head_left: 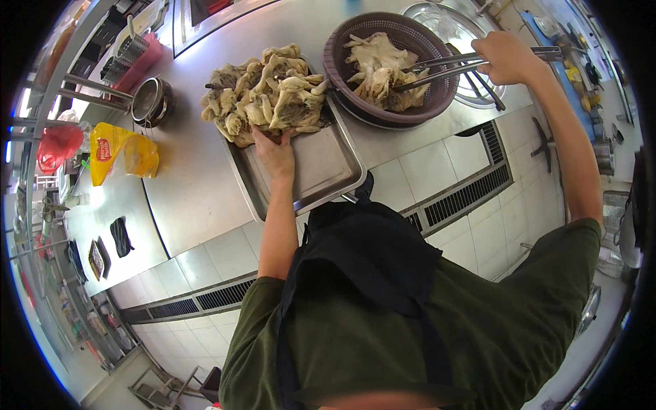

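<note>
A heap of pale yellowish cooked chickens covers the far half of a metal tray on the steel counter. My left hand grips the near edge of the heap, its thumb and a finger apart around a chicken and the other fingertips hidden. Held in my right hand are long metal tongs, pointing leftward into a brown plastic colander. Their tips meet another chicken lying in the colander; whether they pinch it I cannot tell.
Behind the colander lies a round metal lid or tray. A yellow pouch and metal strainers stand to the left, with a pink bin beyond. Dark items rest at the left counter end.
</note>
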Demonstrator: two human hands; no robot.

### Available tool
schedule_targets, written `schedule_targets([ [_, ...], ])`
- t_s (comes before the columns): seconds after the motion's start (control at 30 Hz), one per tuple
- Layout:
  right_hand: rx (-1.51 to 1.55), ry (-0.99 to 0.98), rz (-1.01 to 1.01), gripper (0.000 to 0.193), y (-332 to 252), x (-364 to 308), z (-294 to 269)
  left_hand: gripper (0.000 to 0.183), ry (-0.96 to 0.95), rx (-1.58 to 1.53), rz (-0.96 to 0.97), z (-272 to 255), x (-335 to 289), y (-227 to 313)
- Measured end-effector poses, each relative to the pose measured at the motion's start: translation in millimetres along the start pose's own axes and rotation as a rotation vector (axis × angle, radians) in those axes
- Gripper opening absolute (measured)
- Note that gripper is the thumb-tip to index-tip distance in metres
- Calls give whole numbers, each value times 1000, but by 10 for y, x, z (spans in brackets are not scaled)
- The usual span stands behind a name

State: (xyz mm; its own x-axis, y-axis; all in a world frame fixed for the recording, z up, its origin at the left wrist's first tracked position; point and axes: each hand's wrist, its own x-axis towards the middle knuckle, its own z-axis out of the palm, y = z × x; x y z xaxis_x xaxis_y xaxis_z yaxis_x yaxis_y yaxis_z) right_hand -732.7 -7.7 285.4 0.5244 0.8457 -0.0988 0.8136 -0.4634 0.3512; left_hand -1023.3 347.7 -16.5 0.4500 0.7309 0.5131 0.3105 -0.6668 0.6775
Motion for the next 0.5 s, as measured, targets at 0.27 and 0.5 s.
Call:
schedule_targets([
  [0.27, 84, -197, 34, 28, -39, 114, -421, 92, -20, 44, -41, -50, 28, 60],
  [0.5, 103, -147, -56, 20, -278, 232, -173, 92, -53, 6, -116, -16, 11, -16],
])
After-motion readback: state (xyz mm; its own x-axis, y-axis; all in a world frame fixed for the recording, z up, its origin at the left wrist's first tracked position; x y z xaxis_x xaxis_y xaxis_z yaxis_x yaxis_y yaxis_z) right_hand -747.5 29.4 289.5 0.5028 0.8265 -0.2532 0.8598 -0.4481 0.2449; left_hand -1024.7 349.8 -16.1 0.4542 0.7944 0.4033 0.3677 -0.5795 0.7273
